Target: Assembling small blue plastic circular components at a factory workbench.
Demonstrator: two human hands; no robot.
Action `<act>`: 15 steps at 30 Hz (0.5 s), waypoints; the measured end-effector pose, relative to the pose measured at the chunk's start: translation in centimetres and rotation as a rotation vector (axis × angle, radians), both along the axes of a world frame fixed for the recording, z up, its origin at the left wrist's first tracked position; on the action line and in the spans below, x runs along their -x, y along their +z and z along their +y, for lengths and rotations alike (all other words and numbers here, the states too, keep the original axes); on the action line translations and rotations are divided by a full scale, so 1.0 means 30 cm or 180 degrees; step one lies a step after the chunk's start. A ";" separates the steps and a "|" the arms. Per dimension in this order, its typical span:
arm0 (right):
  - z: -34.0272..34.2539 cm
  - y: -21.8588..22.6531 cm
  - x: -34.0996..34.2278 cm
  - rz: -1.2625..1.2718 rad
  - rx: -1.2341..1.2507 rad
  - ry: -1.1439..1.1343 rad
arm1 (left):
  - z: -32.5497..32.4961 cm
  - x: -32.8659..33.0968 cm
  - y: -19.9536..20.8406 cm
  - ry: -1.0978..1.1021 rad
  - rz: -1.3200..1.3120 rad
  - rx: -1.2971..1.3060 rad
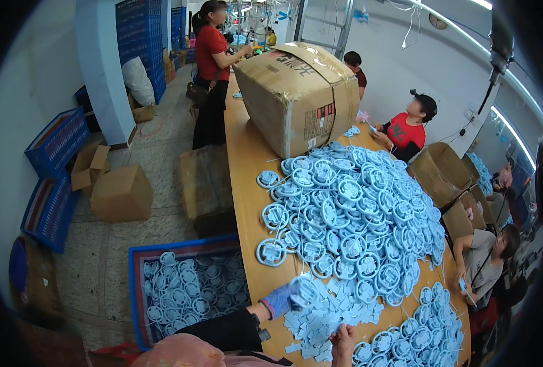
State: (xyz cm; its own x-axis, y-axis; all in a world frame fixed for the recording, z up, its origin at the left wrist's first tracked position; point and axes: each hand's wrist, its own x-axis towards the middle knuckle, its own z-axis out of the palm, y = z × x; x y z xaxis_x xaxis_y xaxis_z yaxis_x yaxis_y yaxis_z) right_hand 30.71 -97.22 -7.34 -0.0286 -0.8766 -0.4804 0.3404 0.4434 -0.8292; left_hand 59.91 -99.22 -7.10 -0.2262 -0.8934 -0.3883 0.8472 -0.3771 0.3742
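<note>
My left hand (277, 302), in a blue-purple glove, grips a light-blue plastic ring-shaped part (304, 292), which is slightly blurred. My bare right hand (343, 341) has its fingers pinched at the near edge of a heap of small flat light-blue pieces (320, 318). Whatever lies between those fingertips is too small to make out. Beyond both hands rises a big pile of light-blue ring-shaped parts (351, 214) with cross-shaped middles and thin strands among them. A smaller pile of similar rings (406, 339) lies to the right of my right hand.
The wooden table (247, 177) carries a large taped cardboard box (302, 98) behind the pile. On the floor at left stands a blue crate (134, 293) full of rings. Cardboard boxes (121, 192) and crates (57, 140) line the left. Co-workers (409, 128) are around the table.
</note>
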 end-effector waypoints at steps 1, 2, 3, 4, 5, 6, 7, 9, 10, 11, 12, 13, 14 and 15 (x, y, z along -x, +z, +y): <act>0.011 0.017 -0.001 -0.0244 0.0070 0.0108 | 0.023 0.028 0.001 -0.0223 0.0138 0.0084; 0.025 0.042 -0.013 -0.0261 0.0118 0.0114 | 0.048 0.066 -0.031 -0.0308 0.0131 0.0158; 0.034 0.072 -0.039 -0.0238 0.0054 0.0294 | 0.061 0.099 -0.070 -0.0392 0.0106 0.0246; 0.035 0.109 -0.071 -0.0222 0.0010 0.0456 | 0.076 0.137 -0.069 -0.0471 0.0041 0.0155; 0.053 0.182 -0.116 -0.0256 0.0032 0.0492 | 0.112 0.168 -0.034 -0.0528 -0.0033 0.0057; 0.068 0.218 -0.129 -0.0210 -0.0005 0.0457 | 0.138 0.182 0.024 -0.0542 -0.0021 0.0132; 0.092 0.263 -0.152 0.0050 0.0085 0.0381 | 0.173 0.192 0.085 -0.0542 -0.0005 0.0188; 0.099 0.281 -0.160 0.0297 0.0228 0.0298 | 0.175 0.196 0.108 -0.0987 -0.1225 0.0594; 0.107 0.242 -0.141 0.0405 0.0443 0.0380 | 0.166 0.206 0.068 -0.1142 -0.1782 0.0894; 0.116 0.212 -0.127 0.0519 0.0632 0.0434 | 0.161 0.211 0.085 -0.1141 -0.1800 0.0913; 0.111 0.185 -0.120 0.0509 0.0646 0.0432 | 0.159 0.217 0.101 -0.1122 -0.1976 0.1068; 0.106 0.174 -0.134 0.0431 0.0702 0.0411 | 0.160 0.215 0.113 -0.1099 -0.2154 0.1211; 0.106 0.168 -0.144 0.0356 0.0751 0.0391 | 0.153 0.221 0.103 -0.1093 -0.2164 0.1204; 0.105 0.164 -0.154 0.0278 0.0766 0.0361 | 0.138 0.230 0.080 -0.0902 -0.2902 0.1426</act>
State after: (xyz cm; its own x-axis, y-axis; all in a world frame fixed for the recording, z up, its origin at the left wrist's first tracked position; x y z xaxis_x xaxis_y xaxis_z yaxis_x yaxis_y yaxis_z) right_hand 35.32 -94.06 -2.43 0.0442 -0.9651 -0.2580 0.2223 0.2613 -0.9393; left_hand 53.00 -95.07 -4.69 -0.2376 -0.9574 -0.1640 0.0776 -0.1870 0.9793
